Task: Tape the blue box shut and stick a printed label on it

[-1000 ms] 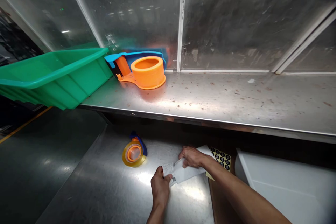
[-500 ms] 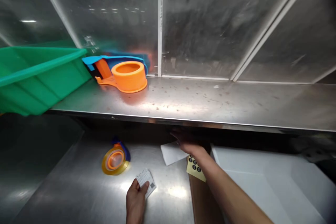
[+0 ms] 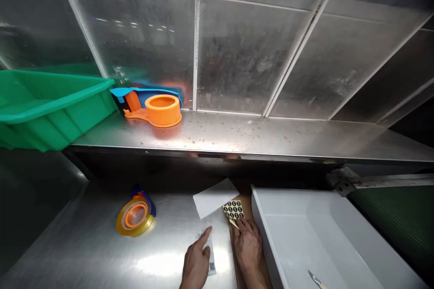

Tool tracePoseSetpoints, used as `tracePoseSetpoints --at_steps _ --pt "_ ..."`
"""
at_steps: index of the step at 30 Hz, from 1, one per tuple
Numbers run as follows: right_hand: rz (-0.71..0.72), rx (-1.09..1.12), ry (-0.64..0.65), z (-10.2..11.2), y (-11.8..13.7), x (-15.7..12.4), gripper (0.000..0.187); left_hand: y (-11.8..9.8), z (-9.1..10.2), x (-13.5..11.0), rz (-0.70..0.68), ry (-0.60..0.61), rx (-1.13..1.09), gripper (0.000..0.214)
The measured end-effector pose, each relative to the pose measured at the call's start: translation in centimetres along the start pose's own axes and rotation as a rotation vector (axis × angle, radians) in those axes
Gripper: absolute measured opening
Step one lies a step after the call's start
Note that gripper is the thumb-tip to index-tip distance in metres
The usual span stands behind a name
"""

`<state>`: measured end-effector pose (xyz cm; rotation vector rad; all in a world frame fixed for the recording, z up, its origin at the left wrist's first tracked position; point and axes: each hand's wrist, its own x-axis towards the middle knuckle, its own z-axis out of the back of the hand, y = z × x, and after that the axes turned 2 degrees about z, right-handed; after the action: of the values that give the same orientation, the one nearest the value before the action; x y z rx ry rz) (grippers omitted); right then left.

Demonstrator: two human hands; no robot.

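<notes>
Steel bench: left hand (image 3: 195, 264) (forefinger out) presses label (image 3: 210, 259); right hand (image 3: 247, 246) flat on sticker sheet (image 3: 233, 210).

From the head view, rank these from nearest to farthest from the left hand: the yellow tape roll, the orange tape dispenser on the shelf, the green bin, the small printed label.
Measured from the left hand:
1. Small printed label, under its fingers on the steel table.
2. Yellow tape roll, to its left on the table.
3. Orange tape dispenser, up on the shelf.
4. Green bin, far left at the shelf end.

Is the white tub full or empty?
Nearly empty. The white tub shows its bare floor, with only one small blade-like tool lying near its front edge.
</notes>
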<state>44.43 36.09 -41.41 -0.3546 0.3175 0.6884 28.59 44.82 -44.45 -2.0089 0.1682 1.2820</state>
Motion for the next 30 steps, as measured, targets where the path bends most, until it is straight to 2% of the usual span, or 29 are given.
tracePoseSetpoints --at_steps 4,7,10,13,17,20,24,30 --pt "0.04 0.071 -0.009 0.7 -0.5 -0.8 0.027 -2.4 -3.5 2.4 -0.019 0.092 0.025 0.012" --pt "0.055 0.142 0.018 1.0 -0.6 -1.4 0.028 -2.9 -5.5 4.2 -0.018 0.168 -0.007 0.018" --pt "0.065 0.245 0.062 1.4 -0.7 -1.7 0.037 -2.3 -6.5 5.1 0.024 0.194 -0.066 0.015" --pt "0.064 0.353 0.078 2.0 -1.0 -1.6 0.042 -1.4 -6.7 5.5 0.054 0.204 -0.139 0.018" --pt "0.029 0.406 0.052 2.6 -1.1 -1.0 0.026 -0.5 -6.2 5.8 0.049 0.22 -0.206 0.016" --pt "0.033 0.383 0.054 2.8 -0.8 -0.8 0.022 -0.3 -6.0 5.9 0.043 0.249 -0.219 0.012" --pt "0.077 0.307 0.061 3.4 -0.2 -1.2 0.018 -0.3 -6.2 6.1 0.049 0.22 -0.19 0.016" --pt "0.092 0.232 0.089 4.1 0.5 -1.1 0.012 -1.1 -6.4 6.1 0.029 0.259 -0.143 0.017"
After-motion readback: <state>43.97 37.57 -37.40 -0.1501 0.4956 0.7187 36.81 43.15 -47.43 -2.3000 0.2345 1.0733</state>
